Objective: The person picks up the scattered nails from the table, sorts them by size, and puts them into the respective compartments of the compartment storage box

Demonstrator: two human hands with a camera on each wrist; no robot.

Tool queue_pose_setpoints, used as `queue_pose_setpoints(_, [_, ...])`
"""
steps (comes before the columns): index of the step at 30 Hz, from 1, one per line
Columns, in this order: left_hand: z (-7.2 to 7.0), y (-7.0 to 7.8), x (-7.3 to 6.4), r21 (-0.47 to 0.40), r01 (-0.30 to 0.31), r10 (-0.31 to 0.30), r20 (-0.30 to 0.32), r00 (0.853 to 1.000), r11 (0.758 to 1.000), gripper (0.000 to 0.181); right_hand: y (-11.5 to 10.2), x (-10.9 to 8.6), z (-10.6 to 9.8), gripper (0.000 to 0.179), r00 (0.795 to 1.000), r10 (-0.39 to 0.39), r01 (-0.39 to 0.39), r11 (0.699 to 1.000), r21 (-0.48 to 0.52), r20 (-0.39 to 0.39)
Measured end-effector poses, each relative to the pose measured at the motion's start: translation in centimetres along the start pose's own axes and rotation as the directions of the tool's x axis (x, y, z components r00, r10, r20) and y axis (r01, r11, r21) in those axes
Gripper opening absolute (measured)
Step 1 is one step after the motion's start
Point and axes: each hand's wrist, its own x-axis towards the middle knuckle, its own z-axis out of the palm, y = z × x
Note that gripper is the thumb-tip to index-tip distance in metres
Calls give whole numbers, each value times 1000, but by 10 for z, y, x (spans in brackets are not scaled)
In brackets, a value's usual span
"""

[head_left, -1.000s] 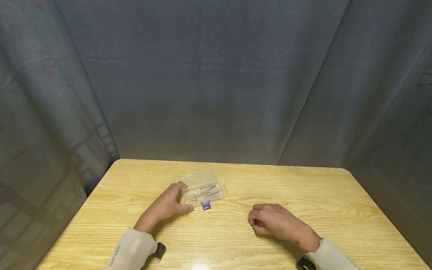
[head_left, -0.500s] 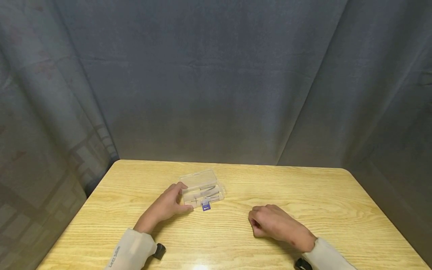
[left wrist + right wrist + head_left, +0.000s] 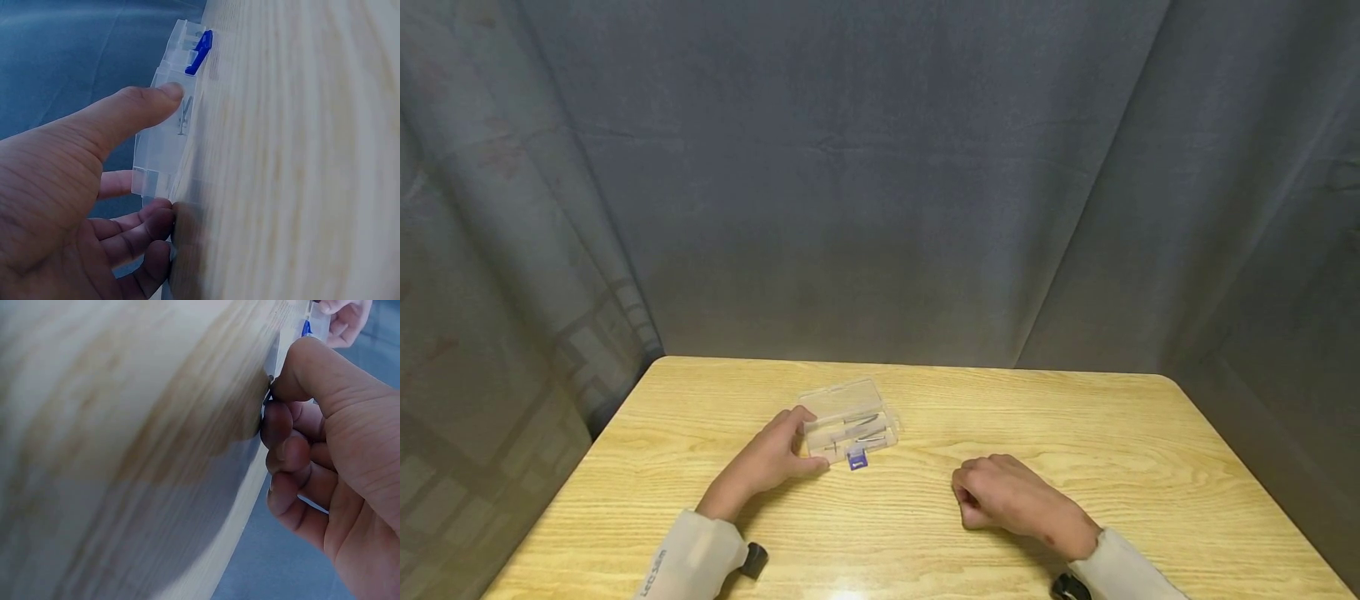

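Note:
A clear plastic box (image 3: pixel 820 433) lies on the table with its lid raised at the far side and a blue latch (image 3: pixel 857 460) at the front. Several thin metal pieces (image 3: pixel 871 433) lie inside it. My left hand (image 3: pixel 775 450) grips the box's left end, thumb along the front wall and fingers behind, as the left wrist view (image 3: pixel 150 131) also shows. To the right, my right hand (image 3: pixel 1011 496) is low at the tabletop. Its thumb and forefinger pinch a small dark metal piece (image 3: pixel 270 387), mostly hidden by the fingertips; I cannot tell its exact kind.
The light wood table (image 3: pixel 895 533) reaches back to a grey curtain (image 3: pixel 880 208), with more curtain hanging at both sides. Black wrist devices (image 3: pixel 754 560) sit below both pale sleeves.
My right hand's fingers have drawn in and turned slightly over the tabletop since a second ago. The left hand and the box stay in place.

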Motion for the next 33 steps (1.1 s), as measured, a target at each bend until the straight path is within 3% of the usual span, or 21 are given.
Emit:
queue_pose_setpoints(14, [-1, 2, -4, 0, 3, -3, -7, 1000, 1000, 56, -6, 10, -6, 31, 999, -27, 27, 999, 20, -36])
queue_pose_setpoints(23, [-4, 1, -3, 2, 7, -7, -5, 1000, 1000, 59, -14, 43, -7, 30, 1000, -20, 21, 995, 97, -11])
queue_pose_setpoints(33, [-2, -1, -2, 2, -22, 22, 12, 1000, 1000, 57, -15, 86, -11, 27, 999, -45, 44, 993, 107, 16])
